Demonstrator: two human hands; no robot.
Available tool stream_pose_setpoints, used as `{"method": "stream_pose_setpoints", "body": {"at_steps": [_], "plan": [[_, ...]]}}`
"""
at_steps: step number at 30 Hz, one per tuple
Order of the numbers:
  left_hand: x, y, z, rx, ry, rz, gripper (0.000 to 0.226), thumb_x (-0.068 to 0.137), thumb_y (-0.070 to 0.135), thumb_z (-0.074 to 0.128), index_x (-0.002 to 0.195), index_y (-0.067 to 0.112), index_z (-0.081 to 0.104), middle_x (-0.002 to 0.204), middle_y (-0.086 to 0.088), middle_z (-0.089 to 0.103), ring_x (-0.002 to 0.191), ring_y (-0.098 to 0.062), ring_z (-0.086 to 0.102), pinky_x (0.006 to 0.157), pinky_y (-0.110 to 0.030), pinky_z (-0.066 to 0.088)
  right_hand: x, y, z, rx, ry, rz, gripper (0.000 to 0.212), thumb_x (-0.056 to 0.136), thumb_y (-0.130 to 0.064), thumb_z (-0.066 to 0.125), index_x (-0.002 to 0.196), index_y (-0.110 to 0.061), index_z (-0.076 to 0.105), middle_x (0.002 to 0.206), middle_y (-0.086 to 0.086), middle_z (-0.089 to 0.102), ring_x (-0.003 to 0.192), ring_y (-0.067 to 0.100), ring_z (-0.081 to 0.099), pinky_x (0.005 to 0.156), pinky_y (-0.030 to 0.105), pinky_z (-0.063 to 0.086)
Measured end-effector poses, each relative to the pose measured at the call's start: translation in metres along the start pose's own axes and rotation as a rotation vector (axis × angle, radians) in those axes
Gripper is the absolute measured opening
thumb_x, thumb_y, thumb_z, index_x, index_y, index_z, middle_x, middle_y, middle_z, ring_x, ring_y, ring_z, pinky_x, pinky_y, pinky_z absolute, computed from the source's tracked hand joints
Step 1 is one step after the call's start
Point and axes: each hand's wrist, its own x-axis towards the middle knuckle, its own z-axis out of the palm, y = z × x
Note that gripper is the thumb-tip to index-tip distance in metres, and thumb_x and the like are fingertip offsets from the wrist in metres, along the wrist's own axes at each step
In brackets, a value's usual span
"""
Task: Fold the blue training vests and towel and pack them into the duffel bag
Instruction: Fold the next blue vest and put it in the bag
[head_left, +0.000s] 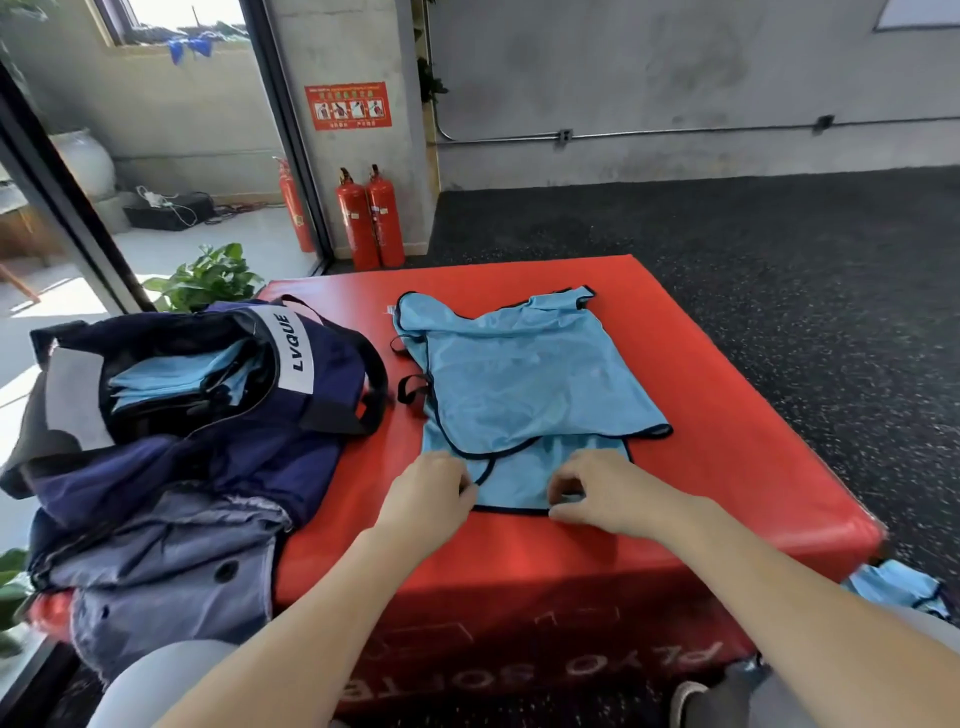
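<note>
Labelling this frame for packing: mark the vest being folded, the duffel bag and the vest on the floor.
blue training vest (524, 379), head view, middle of its upper layer.
navy duffel bag (332, 358), head view, side panel right of the white label.
blue vest on the floor (898, 584), head view, its crumpled middle.

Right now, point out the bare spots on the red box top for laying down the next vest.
Bare red plyo box top lies right of the blue vest, out to the box's right edge, with a narrower strip behind it. The left side is crowded: the navy duffel bag overlaps that edge. Both hands, left hand and right hand, occupy the near edge.
</note>
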Motion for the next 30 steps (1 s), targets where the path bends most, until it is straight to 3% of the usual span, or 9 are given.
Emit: {"method": "stream_pose_setpoints", "body": {"at_steps": [3,10,13,20,25,28,30], "plan": [[0.000,-0.003,-0.002,-0.014,-0.021,0.004,0.014,0.082,0.023,0.058,0.076,0.014,0.067,0.079,0.004,0.059,0.077,-0.017,0.056,0.070,-0.038,0.052,-0.001,-0.005,0.003,-0.036,0.018,0.021,0.017,0.083,-0.048,0.071,0.091,-0.032,0.070,0.095,-0.013,0.057,0.090,0.006,0.058,0.083,0.032,0.052],[0.003,-0.010,-0.013,0.085,-0.102,0.037,0.018,0.074,0.014,0.058,0.074,-0.004,0.063,0.083,-0.014,0.062,0.078,-0.030,0.058,0.071,-0.048,0.050,-0.005,-0.008,0.005,-0.034,0.018,0.019,0.020,0.086,-0.048,0.070,0.096,-0.030,0.068,0.099,-0.011,0.055,0.092,0.010,0.059,0.083,0.032,0.052],[0.003,-0.016,-0.017,0.067,-0.119,0.041,0.026,0.068,0.020,0.057,0.072,-0.005,0.063,0.083,-0.020,0.066,0.072,-0.030,0.060,0.067,-0.051,0.052,-0.005,-0.010,0.006,-0.037,0.030,0.017,0.021,0.087,-0.047,0.069,0.098,-0.028,0.068,0.099,-0.012,0.055,0.093,0.009,0.059,0.085,0.034,0.052],[-0.006,-0.016,-0.019,0.110,-0.055,-0.068,0.008,0.080,0.024,0.060,0.078,0.020,0.066,0.088,0.005,0.061,0.083,-0.023,0.061,0.070,-0.036,0.053,-0.004,-0.021,0.016,-0.067,0.046,-0.025,0.025,0.089,-0.045,0.065,0.105,-0.026,0.067,0.106,-0.011,0.058,0.099,0.011,0.059,0.090,0.036,0.053],[-0.004,-0.014,-0.021,-0.352,0.127,-0.311,0.007,0.082,0.023,0.065,0.076,0.018,0.066,0.073,0.007,0.067,0.073,-0.012,0.062,0.065,-0.025,0.049,-0.005,-0.026,0.018,-0.134,0.082,-0.011,0.036,0.090,-0.058,0.061,0.108,-0.027,0.065,0.104,-0.010,0.056,0.098,0.013,0.058,0.083,0.034,0.052],[-0.003,-0.012,-0.025,-0.845,0.160,-0.511,0.011,0.089,0.019,0.064,0.086,0.009,0.067,0.089,-0.010,0.074,0.076,-0.022,0.071,0.076,-0.041,0.062,-0.006,-0.030,0.025,-0.179,0.140,-0.013,0.046,0.089,-0.066,0.057,0.111,-0.026,0.064,0.106,-0.010,0.056,0.101,0.014,0.056,0.081,0.032,0.048],[-0.007,-0.008,-0.027,-1.112,0.157,-0.572,0.008,0.093,0.010,0.061,0.091,0.003,0.063,0.098,-0.020,0.074,0.086,-0.031,0.073,0.076,-0.040,0.062,-0.004,-0.036,0.030,-0.193,0.238,-0.063,0.051,0.089,-0.067,0.058,0.119,-0.025,0.063,0.115,-0.009,0.058,0.108,0.015,0.056,0.085,0.030,0.046]]}}
